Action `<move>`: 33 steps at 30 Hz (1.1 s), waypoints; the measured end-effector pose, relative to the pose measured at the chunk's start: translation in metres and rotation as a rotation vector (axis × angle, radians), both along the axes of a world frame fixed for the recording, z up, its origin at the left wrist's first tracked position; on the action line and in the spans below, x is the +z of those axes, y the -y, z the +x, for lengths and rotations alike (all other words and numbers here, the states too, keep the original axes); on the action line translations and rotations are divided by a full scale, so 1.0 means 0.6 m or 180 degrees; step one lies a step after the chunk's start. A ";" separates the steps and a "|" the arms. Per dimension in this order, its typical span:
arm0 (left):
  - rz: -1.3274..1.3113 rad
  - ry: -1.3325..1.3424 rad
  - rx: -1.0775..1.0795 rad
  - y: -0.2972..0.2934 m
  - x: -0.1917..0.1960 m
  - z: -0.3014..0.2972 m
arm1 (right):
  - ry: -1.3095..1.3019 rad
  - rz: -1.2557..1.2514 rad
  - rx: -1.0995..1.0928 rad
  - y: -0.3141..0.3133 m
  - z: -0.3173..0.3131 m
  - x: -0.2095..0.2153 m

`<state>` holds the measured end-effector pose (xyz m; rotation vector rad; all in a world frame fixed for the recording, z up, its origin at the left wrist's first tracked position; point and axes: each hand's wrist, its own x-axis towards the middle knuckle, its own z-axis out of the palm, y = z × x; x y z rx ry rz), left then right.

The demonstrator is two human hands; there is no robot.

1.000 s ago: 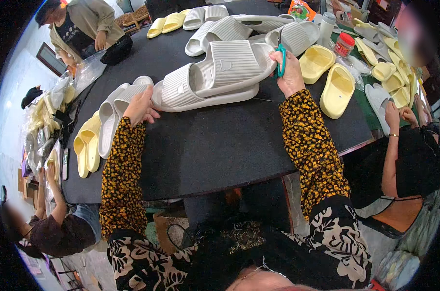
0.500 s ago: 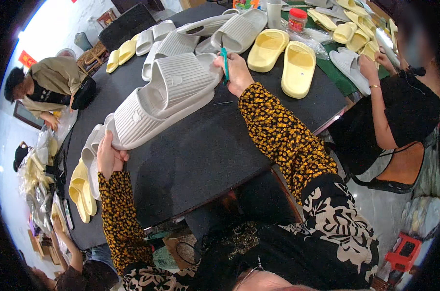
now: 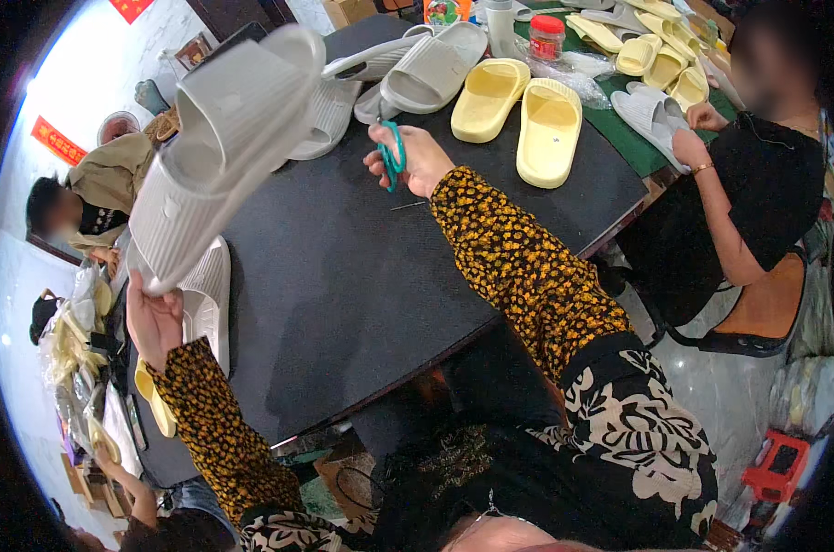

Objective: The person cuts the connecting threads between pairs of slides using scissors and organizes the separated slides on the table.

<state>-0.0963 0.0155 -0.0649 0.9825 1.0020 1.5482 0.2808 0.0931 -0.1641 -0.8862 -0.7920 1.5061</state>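
My left hand is closed on one end of a pair of light grey slide slippers, lying one against the other and tilted up above the table's left part. My right hand is closed round small scissors with teal handles; their blades point away from me toward a grey slipper at the back. Beside my left wrist another grey slipper lies on the table. A yellow slipper, partly covered by my left sleeve, sits near it. Two yellow slippers stand to the right of my right hand.
On the dark table lies a thin needle-like piece. A red-lidded jar and a pale bottle stand at the back. A person at right handles a grey slipper by a yellow pile; another stands at left.
My left hand has lifted the grey pair up and to the left. My right hand has let go of the pair's far end and moved slightly left with the scissors.
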 end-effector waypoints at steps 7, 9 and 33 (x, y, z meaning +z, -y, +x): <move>-0.0062 0.0388 -0.1201 -0.064 0.015 0.168 | 0.0927 0.0104 0.0759 0.016 -0.024 0.002; -0.0332 0.0247 -0.1339 -0.058 0.017 0.267 | 0.1061 0.0201 0.0820 0.014 -0.031 -0.005; 0.1186 -0.1673 0.0123 -0.028 -0.104 0.242 | 0.0937 -0.0021 0.0850 0.020 -0.049 0.000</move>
